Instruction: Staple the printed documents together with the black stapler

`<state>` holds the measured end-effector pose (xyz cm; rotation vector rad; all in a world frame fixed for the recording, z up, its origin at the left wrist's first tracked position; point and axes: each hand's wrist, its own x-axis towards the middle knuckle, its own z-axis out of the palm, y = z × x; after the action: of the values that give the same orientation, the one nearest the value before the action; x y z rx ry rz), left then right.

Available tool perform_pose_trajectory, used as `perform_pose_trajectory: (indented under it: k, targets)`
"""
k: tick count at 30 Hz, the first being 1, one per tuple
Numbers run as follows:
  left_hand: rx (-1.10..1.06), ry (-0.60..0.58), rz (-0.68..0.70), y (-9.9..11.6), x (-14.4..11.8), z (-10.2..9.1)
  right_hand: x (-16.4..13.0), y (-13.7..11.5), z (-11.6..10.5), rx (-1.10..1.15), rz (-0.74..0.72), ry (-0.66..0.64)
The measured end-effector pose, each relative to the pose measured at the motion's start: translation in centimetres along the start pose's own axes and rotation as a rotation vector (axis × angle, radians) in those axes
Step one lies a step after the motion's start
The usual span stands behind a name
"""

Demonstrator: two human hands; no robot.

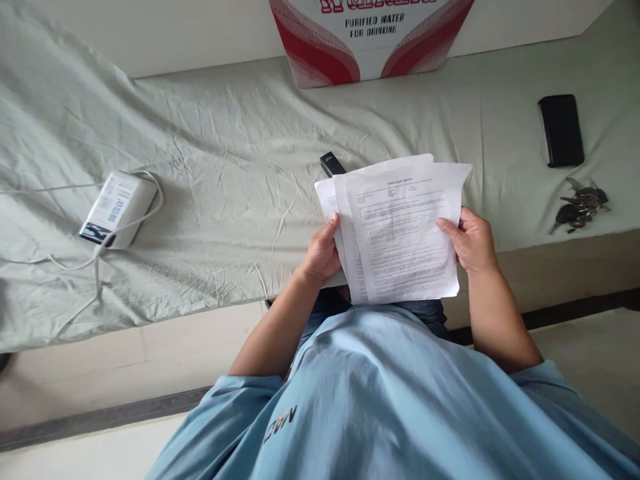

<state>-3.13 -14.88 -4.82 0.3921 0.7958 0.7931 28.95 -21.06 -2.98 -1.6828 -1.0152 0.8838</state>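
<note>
Left hand (323, 253) & right hand (473, 241) are each pinching an edge of fanned printed sheets (400, 230) w/ closed fingers; loose pages risk slipping apart.

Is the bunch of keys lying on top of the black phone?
No, the bunch of keys lies on the sheet below the black phone, apart from it.

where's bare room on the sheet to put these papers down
The widest bare stretch of the sheet lies between the white adapter with its cable and the papers, which the left hand and right hand hold. A smaller patch lies between the water box and the phone. It is crowded around the phone and keys.
</note>
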Motion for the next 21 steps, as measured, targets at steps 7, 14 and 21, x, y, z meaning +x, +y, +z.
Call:
perform_pose_trajectory:
  k: [7, 14, 21]
  targets:
    - [0.032, 0.004, 0.003, 0.3, -0.1, 0.3, 0.2, 0.5, -0.7, -0.044, -0.047, 0.109]
    - [0.043, -0.006, -0.006, 0.6, -0.5, 0.6, 0.4, -0.9, -0.5, -0.051, -0.105, 0.088]
    - [0.057, -0.009, 0.008, 0.7, -0.8, 1.0, 0.6, -2.7, 0.7, -0.141, -0.15, 0.013]
